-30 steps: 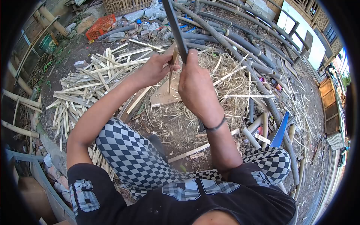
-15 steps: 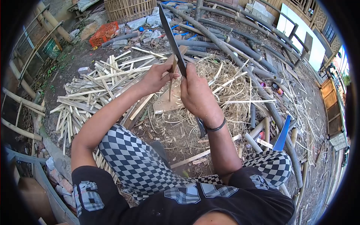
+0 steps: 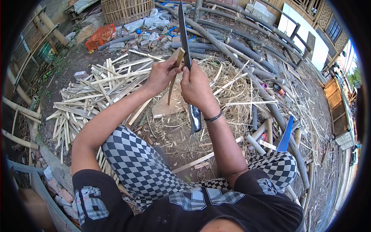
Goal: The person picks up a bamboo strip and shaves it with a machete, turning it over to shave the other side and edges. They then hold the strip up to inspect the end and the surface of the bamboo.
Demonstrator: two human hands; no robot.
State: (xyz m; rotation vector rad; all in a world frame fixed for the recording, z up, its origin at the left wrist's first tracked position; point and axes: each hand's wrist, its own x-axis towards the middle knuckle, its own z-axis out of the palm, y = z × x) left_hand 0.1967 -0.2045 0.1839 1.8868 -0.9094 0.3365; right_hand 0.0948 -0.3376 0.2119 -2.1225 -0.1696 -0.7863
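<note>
My right hand (image 3: 198, 88) is wrapped round a long machete (image 3: 183, 33). Its dark blade points up and away, nearly upright, and the handle end shows below my fist. In my left hand (image 3: 160, 75) a narrow bamboo strip (image 3: 170, 92) is pinched between thumb and fingers, slanting beside the blade. The strip's top sticks out above the left fingers, and its lower end comes down over a flat wooden board (image 3: 162, 110) on the ground. Both hands are close together, thumbs near the blade.
Split bamboo strips (image 3: 83, 92) lie heaped on the left, curly shavings (image 3: 234, 91) on the right. Bamboo poles (image 3: 251, 54) cross the ground behind. A blue saw-like blade (image 3: 285, 134) leans at the right. An orange crate (image 3: 99, 37) and a woven basket (image 3: 127, 9) stand farther off.
The machete has turned more upright, and its handle end now shows fully below my right hand. The bamboo strip leans further right at its top. The whole view has shifted slightly.
</note>
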